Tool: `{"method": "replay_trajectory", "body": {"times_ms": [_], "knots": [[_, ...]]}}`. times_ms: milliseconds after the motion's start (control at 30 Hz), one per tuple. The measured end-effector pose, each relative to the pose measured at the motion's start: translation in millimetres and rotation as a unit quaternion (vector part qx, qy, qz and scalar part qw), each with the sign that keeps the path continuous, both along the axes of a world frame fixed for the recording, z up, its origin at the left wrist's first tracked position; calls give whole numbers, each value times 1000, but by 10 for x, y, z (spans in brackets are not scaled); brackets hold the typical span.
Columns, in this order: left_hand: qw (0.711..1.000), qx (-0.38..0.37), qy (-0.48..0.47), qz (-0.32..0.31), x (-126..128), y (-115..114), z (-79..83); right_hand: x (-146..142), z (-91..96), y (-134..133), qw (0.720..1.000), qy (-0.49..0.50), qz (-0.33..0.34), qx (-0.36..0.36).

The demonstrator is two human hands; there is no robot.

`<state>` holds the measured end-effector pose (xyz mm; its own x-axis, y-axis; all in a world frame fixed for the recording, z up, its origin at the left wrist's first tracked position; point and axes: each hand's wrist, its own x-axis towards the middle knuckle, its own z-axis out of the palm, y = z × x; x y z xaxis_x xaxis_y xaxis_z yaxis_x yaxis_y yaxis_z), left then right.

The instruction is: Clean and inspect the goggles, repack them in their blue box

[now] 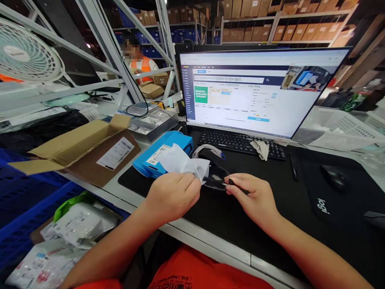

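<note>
My left hand (173, 196) is closed on a white cloth (180, 160), pressing it against the lens of a pair of dark glasses (215, 177). My right hand (255, 196) pinches the glasses at their right side, by the temple arm. Both hands hover just above a black desk mat (270, 216), in front of a black keyboard (237, 141). A blue case (164, 152) with a white label lies just behind my left hand.
A monitor (255, 90) stands behind the keyboard. An open cardboard box (81, 148) and a metal tray (153, 122) are at left, a black mouse (333, 176) at right. A blue bin holds bagged parcels (69, 228). A person in an orange vest (140, 62) sits far back.
</note>
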<state>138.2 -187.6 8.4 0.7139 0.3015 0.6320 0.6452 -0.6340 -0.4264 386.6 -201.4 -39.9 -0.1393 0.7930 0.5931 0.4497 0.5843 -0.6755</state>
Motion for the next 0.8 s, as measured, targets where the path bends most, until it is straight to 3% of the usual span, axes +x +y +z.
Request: {"method": "replay_trajectory", "body": {"times_ms": [67,133,233,333,433,500,667,800], "knots": [[1000,8,-6,0,71,-43,-46,-2,3,7,997,45,-5,-61],[1000,8,-31,0,146,-91,-147,-22,-26,10,994,76,-16,-78],[995,-14,-94,8,204,-136,-305,-59,-73,-6,996,69,-38,-34],[984,-29,-171,32,176,-116,-352,-83,-71,-70,997,-18,-61,42],[977,-20,-204,64,144,-44,-262,-102,-34,-150,983,-104,-100,112],[982,0,-176,70,167,5,-158,-100,-9,-167,976,-127,-118,128],[998,11,-42,39,365,19,61,17,11,-28,989,-77,-121,47],[1000,-1,-14,13,570,-51,82,76,-7,62,993,-3,-115,1]]}}
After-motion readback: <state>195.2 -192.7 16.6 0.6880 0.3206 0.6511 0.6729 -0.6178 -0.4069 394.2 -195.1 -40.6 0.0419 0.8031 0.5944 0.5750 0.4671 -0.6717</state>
